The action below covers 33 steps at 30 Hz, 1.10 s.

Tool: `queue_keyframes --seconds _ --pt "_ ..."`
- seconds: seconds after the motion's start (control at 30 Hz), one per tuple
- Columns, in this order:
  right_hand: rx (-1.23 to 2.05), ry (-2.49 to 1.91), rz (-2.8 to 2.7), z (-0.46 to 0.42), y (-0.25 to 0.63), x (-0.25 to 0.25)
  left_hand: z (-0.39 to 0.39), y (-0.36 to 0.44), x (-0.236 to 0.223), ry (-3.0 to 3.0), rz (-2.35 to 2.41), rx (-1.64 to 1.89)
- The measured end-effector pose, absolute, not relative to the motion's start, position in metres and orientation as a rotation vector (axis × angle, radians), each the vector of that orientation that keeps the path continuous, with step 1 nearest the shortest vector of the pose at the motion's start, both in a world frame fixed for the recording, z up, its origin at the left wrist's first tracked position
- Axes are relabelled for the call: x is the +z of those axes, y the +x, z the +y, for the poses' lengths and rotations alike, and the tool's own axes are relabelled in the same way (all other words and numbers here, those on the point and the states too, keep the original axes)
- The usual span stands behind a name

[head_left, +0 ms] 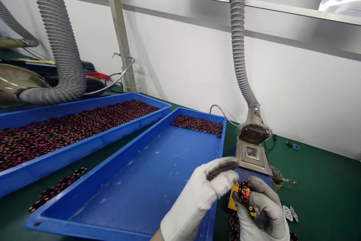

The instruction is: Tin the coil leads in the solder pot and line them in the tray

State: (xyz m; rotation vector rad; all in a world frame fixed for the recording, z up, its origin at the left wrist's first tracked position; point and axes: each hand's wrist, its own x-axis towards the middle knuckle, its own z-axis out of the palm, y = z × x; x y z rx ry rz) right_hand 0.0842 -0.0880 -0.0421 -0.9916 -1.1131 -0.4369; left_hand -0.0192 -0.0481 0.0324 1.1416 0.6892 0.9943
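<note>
Over a green tabletop (318, 181), the left hand (201, 190), parted, partly hides a blue tray (141, 173); the right hand (267, 209) clamps a disc (244, 191).

We count two blue trays (158, 173), three ribbed hoses (239, 38), two gloved hands (194, 199), two foil pieces (288, 213), and dark round parts (243, 191) beyond our counting.

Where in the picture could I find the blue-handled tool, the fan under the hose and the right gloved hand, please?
Blue-handled tool (295, 146): head view, on its handle end.
Fan (252, 134): head view, on its dark round grille.
Right gloved hand (267, 204): head view, on its curled fingers.
</note>
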Motion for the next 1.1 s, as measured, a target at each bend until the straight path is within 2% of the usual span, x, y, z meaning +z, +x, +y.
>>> queue_keyframes --seconds 0.1,0.3,0.53,0.73,1.1 --pt "-0.409 -0.962 -1.129 -0.087 0.082 -0.041 -0.048 -0.021 0.035 1.285 0.794 0.838" --pt "-0.392 -0.988 -1.214 -0.090 0.083 -0.042 -0.044 -0.025 0.025 1.679 0.781 0.939" --pt "-0.383 -1.002 -1.237 -0.093 0.089 -0.044 -0.037 -0.034 0.026 1.401 0.717 1.114" --pt "-0.397 -1.009 -1.256 -0.094 0.090 -0.045 -0.043 -0.029 0.038 1.400 0.769 0.973" --pt "-0.270 -1.001 -1.170 -0.096 0.087 -0.040 -0.040 -0.040 0.025 1.226 0.780 1.487"
